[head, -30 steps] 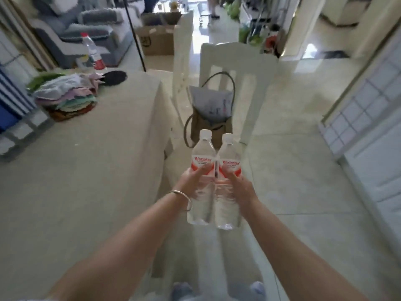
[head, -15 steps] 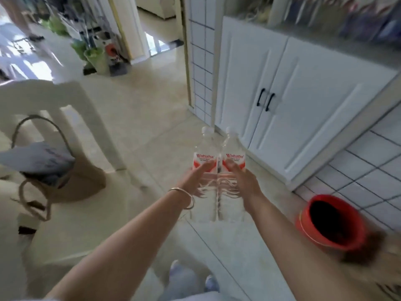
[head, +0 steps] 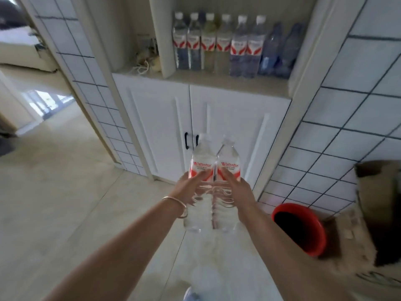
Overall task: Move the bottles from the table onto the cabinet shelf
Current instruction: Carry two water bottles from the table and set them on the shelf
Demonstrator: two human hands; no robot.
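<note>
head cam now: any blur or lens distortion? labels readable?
Head view: the label on the left bottle and right bottle reads sharp; the shelf bottles and red bucket are smeared by motion; wide-angle bending curves the tiled wall lines at the edges.

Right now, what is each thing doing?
left hand: grips the left bottle
right hand: grips the right bottle
both bottles: upright, capped, touching
cabinet doors: closed
shelf bottles: standing in a row
red bucket: upright on floor
</note>
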